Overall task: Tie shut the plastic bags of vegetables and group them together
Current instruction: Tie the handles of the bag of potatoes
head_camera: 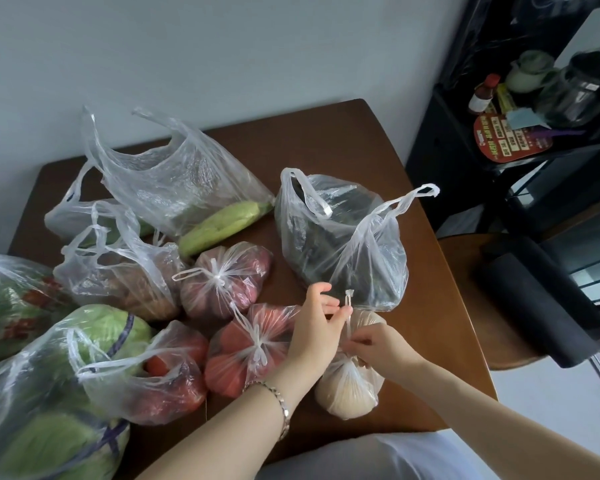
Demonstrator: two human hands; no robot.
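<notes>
- Knot in progress, lower centre-right of the frame. The left hand (319,323) pinches one twisted handle strip (349,306) of the pale-filled bag (350,389) between thumb and fingers (328,301) and holds it upward. The right hand (381,344) has its fingers curled round the bag's neck just below.
- The bag lies on the tabletop (326,140) near the front edge, just beside the tied tomato bag (246,348).
- Snap risk: the strip is drawn thin as a cord and the film looks flimsy. A hard pull could stretch or tear it at the neck.
- Slip risk: only a short end shows above the pinch. It could slide out of the fingers before the knot seats, leaving the mouth loose.
- Roll risk: the load is rounded and close to the front edge. A sideways tug could send it off the tabletop.
- Snag risk: the open bag of dark vegetables (340,244) stands just behind the hands, with one loose handle arching over them. A raised left hand could catch it and tip the bag.
- Spill risk at left of the frame: the corn bag (187,188), cabbage bag (59,375) and pepper bag (167,375) gape untied. Dragging them together before tying could shed their contents.
</notes>
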